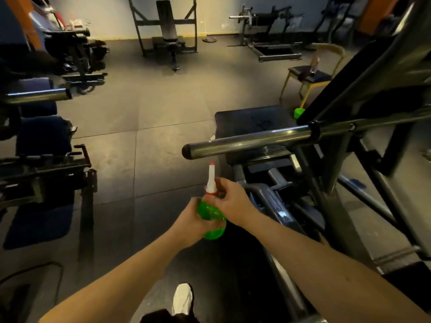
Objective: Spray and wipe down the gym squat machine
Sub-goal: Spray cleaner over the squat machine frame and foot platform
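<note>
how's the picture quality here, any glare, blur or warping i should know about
Head view: dim warm light with dark corners; glare streaks along the chrome bar; the far bench and the gear at the left edge look soft and smeared; wide-angle bending tilts the squat machine frame on the right; the green spray bottle, gripped by the left hand and right hand, is fairly sharp.

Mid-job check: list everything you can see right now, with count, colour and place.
spray bottle: one, green with white-and-red nozzle, centre
squat machine: one, dark frame, right side
bar: one, shiny steel, sticking out left from the squat machine
chair: one, yellow frame, dark seat, far right
bench rack: one, black, by far wall
shoe: one, white, bottom centre
left hand: one, bare, grips the bottle's body
right hand: one, bare, grips the bottle's neck
</note>
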Demonstrator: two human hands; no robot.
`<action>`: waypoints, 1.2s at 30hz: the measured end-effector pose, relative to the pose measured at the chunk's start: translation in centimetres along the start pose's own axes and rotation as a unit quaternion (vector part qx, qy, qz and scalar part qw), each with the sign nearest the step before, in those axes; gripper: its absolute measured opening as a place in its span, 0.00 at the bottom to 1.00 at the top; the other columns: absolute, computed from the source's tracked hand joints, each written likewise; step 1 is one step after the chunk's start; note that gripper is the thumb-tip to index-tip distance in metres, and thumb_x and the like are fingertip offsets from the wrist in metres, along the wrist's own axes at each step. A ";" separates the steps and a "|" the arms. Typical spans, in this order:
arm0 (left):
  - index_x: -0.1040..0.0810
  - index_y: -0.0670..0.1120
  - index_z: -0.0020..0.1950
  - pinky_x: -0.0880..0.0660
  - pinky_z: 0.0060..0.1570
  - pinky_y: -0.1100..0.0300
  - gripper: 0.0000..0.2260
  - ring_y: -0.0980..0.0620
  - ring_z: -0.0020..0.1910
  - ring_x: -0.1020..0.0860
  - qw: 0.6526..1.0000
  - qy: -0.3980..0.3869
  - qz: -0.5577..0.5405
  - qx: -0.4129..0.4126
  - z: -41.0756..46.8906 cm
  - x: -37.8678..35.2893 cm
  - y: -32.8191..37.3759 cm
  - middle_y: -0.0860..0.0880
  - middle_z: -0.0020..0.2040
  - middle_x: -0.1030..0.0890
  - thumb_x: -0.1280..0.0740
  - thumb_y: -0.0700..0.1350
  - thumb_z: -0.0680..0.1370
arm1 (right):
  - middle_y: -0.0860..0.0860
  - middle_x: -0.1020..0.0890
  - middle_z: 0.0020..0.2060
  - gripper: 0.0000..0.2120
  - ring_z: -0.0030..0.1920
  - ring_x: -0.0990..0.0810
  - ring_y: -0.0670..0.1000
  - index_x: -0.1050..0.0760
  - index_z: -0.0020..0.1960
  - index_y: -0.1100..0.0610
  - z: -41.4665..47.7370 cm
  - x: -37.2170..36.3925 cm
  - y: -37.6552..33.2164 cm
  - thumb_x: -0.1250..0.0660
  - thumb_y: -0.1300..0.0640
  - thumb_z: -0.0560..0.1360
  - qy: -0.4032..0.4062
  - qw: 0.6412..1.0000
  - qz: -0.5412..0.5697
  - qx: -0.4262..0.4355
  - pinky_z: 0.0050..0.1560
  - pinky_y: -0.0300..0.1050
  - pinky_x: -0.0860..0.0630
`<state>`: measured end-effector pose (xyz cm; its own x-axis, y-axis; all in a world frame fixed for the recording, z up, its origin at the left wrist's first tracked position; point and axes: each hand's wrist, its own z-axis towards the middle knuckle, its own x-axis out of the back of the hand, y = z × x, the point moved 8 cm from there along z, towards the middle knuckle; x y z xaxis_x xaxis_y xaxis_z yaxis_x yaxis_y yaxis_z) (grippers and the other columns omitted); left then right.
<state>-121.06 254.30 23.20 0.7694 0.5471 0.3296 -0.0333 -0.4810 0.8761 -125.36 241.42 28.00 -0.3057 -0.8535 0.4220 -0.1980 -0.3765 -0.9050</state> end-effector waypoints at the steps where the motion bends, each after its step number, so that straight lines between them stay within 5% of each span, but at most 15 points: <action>1: 0.31 0.56 0.66 0.22 0.65 0.47 0.32 0.54 0.61 0.20 1.000 -0.015 0.003 -0.005 1.2 -0.2 0.1 0.53 0.61 0.20 0.17 0.51 0.68 | 0.49 0.17 0.59 0.21 0.62 0.19 0.48 0.24 0.68 0.56 0.4 0.5 0.6 0.25 0.56 0.76 0.009 1.000 0.001 -0.010 0.67 0.52 0.22; 5: 0.32 0.52 0.69 0.24 0.62 0.54 0.35 0.57 0.59 0.21 0.996 -0.086 0.031 -0.023 5.4 -2.4 2.1 0.55 0.61 0.21 0.18 0.52 0.68 | 0.47 0.17 0.57 0.26 0.59 0.18 0.46 0.25 0.70 0.54 1.0 4.1 2.6 0.23 0.54 0.74 0.077 0.995 0.031 -0.060 0.63 0.46 0.21; 9: 0.32 0.52 0.67 0.26 0.54 0.61 0.32 0.59 0.57 0.23 0.985 -0.157 0.057 -0.050 8.5 -5.3 5.0 0.56 0.59 0.22 0.18 0.51 0.69 | 0.49 0.14 0.51 0.30 0.54 0.16 0.47 0.20 0.63 0.55 0.6 8.8 3.5 0.25 0.40 0.66 0.180 0.980 0.010 -0.087 0.57 0.46 0.20; 13: 0.36 0.55 0.73 0.28 0.65 0.56 0.40 0.58 0.64 0.24 0.968 -0.224 0.054 -0.101 10.9 -8.0 7.6 0.57 0.64 0.24 0.18 0.50 0.67 | 0.50 0.14 0.53 0.16 0.56 0.16 0.46 0.19 0.62 0.55 0.3 11.5 3.9 0.24 0.55 0.75 0.208 0.971 0.008 -0.114 0.61 0.44 0.21; 15: 0.33 0.56 0.72 0.26 0.68 0.51 0.41 0.58 0.62 0.22 0.960 -0.251 0.066 -0.103 11.9 -9.4 8.4 0.58 0.63 0.21 0.17 0.54 0.64 | 0.50 0.14 0.55 0.19 0.57 0.17 0.45 0.21 0.66 0.57 -0.3 12.8 4.2 0.25 0.58 0.76 0.232 0.964 0.028 -0.128 0.60 0.41 0.22; 21: 0.30 0.57 0.68 0.21 0.62 0.46 0.45 0.55 0.59 0.19 0.949 -0.294 0.069 -0.087 14.7 -13.7 10.2 0.56 0.60 0.19 0.16 0.64 0.55 | 0.54 0.13 0.50 0.07 0.55 0.15 0.53 0.17 0.51 0.47 -1.9 17.2 4.8 0.24 0.56 0.76 0.311 0.937 0.040 -0.155 0.64 0.57 0.21; 29: 0.30 0.55 0.71 0.23 0.63 0.52 0.39 0.56 0.59 0.21 0.928 -0.333 0.117 -0.117 18.6 -18.7 15.8 0.57 0.59 0.20 0.18 0.54 0.63 | 0.48 0.15 0.52 0.09 0.51 0.17 0.40 0.20 0.58 0.49 -0.8 23.2 7.3 0.28 0.55 0.79 0.335 0.927 0.076 -0.152 0.49 0.31 0.26; 32: 0.29 0.53 0.68 0.21 0.56 0.56 0.42 0.55 0.56 0.19 0.931 -0.324 0.133 -0.103 20.9 -21.0 17.9 0.55 0.57 0.19 0.18 0.60 0.59 | 0.53 0.15 0.51 0.09 0.49 0.17 0.44 0.18 0.57 0.56 -0.4 26.8 9.1 0.29 0.54 0.79 0.361 0.919 0.060 -0.146 0.49 0.35 0.24; 36: 0.30 0.57 0.69 0.22 0.58 0.53 0.49 0.55 0.58 0.20 0.936 -0.315 0.131 -0.087 24.5 -25.1 19.4 0.56 0.60 0.20 0.16 0.66 0.52 | 0.50 0.15 0.54 0.08 0.55 0.18 0.47 0.19 0.57 0.46 0.3 31.3 11.6 0.27 0.50 0.78 0.357 0.919 0.080 -0.151 0.57 0.44 0.24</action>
<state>-125.38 214.42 23.27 0.9416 -0.1134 0.3170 -0.3355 -0.3932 0.8561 -136.99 210.23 30.66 -0.8644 -0.3954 0.3107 -0.3139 -0.0585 -0.9477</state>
